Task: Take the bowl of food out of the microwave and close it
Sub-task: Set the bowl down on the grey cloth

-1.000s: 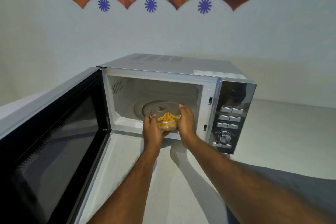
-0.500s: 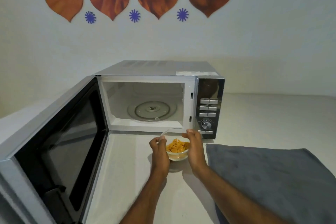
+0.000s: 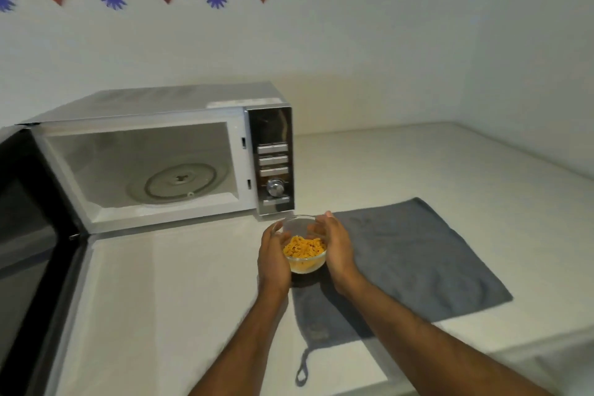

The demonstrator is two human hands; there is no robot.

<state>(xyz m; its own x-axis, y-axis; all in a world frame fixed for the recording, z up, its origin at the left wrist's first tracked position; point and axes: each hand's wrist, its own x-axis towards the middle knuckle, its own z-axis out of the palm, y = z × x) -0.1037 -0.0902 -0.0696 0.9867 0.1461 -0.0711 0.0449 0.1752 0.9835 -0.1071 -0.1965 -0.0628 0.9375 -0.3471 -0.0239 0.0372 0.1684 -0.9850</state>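
Bowl (image 3: pixel 303 246) now outside microwave (image 3: pixel 154 151), over grey cloth (image 3: pixel 414 254), both hands cupping

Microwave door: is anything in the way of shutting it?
Nothing visible. The door hangs wide open at the left; the bowl, in left hand and right hand, is clear of its swing.

one microwave (image 3: pixel 154 151), one bowl (image 3: pixel 303 246), one towel (image 3: pixel 418 260)

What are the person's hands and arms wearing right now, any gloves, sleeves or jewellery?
Nothing is worn that shows. The left hand and right hand are bare, with no gloves and no visible rings on the fingers. Both forearms are bare to the frame's bottom edge: no sleeves, watch or bands.
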